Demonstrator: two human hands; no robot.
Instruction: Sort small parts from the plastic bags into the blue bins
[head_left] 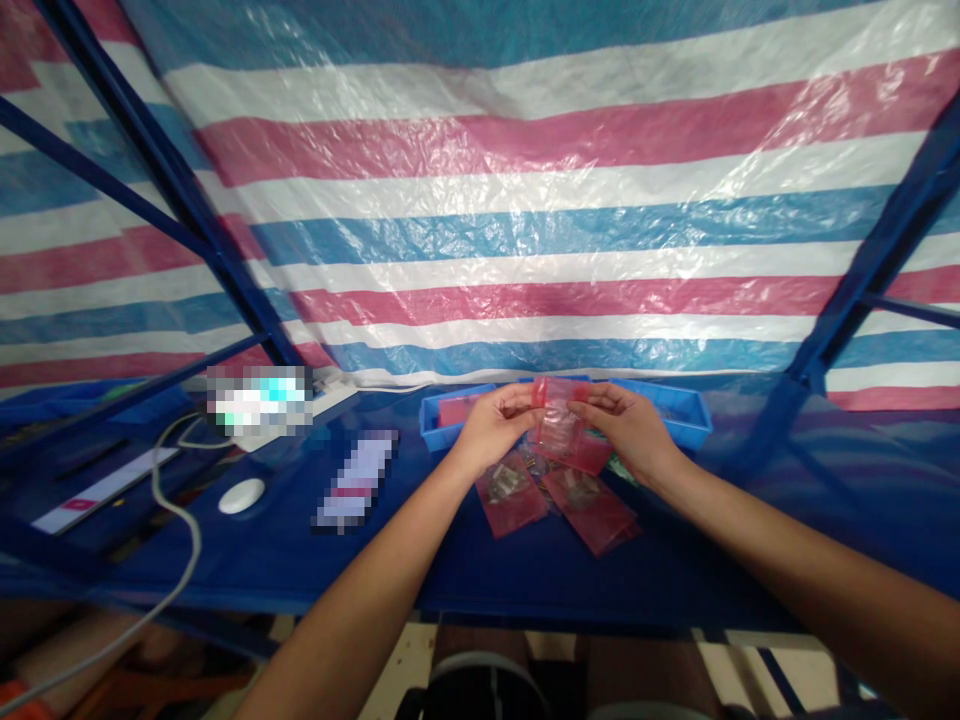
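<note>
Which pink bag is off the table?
The bag held between left hand and right hand; the other pink bags lie flat on the blue table.

one head-worn view, set just behind the near edge of the counter (480, 580), facing forward and down across it; fairly close on the left hand (491, 430) and right hand (626, 430), striped tarp (525, 230) beyond.

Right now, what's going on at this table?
A person is holding a small translucent red plastic bag up between their left hand and right hand. Below it, more red bags holding small parts lie on the dark blue tabletop, in front of a bright blue plastic tray.
</note>
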